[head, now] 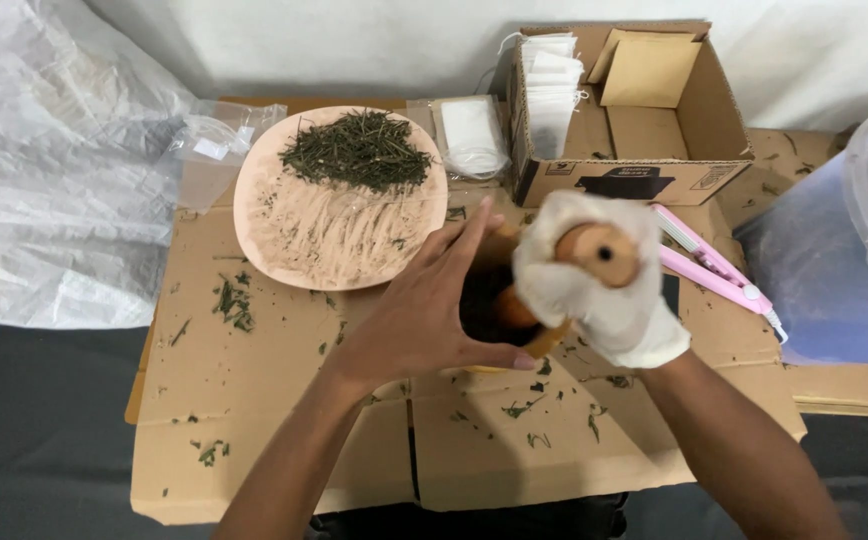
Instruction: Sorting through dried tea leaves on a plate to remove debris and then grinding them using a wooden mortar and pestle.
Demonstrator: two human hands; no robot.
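While we look down from the head camera, the wooden pestle (599, 255) stands nearly upright, its long axis running down into the dark mortar (484, 305) with the round butt end tipped up toward us and a bit to the right. It's light brown wood with a small dark dot in the middle of the end face. Our right hand (604, 290), wearing a white glove, has its fingers wrapped tight around the pestle's shaft. Our bare left hand (424, 315) cups the mortar's near rim, fingers spread and only loosely curled, thumb along the front edge. The mortar sits mid-table on flattened cardboard (254, 420), just below the open box (654, 150).

Count-wise: one pestle, one mortar, one pinkish plate (294, 240) with a heap of dried green herb (354, 150), one pink sealer tool (714, 270) and one translucent tub (854, 260) at right.
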